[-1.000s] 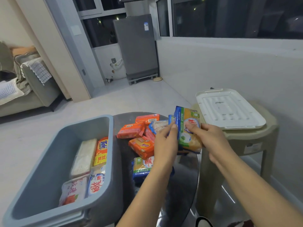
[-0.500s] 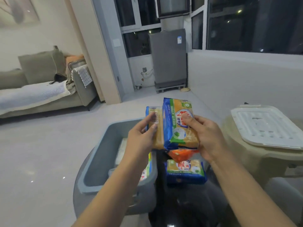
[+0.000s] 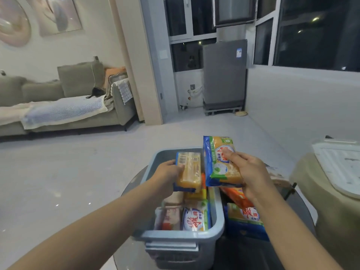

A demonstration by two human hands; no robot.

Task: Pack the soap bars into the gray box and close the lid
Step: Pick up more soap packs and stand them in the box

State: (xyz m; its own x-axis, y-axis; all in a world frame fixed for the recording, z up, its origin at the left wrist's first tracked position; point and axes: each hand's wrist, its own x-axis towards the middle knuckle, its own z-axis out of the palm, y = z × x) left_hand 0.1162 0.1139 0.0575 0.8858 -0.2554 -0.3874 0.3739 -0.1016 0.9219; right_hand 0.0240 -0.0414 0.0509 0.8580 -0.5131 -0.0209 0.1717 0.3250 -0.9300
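The gray box stands open on a dark round glass table, with several wrapped soap bars lying inside. My left hand grips a yellow soap bar in a blue-edged wrapper, held above the box's interior. My right hand holds a second yellow soap bar in a blue and green wrapper over the box's right wall. An orange soap pack and a blue and yellow soap pack lie on the table right of the box. The white lid rests on a beige stool at the right.
The beige plastic stool stands close to the table's right side. A grey sofa is far left across bare floor. A grey appliance stands by the windows at the back.
Both hands have carried the two soap bars left and apart, over the gray box. My view has swung left, so the lid now sits at the right edge.
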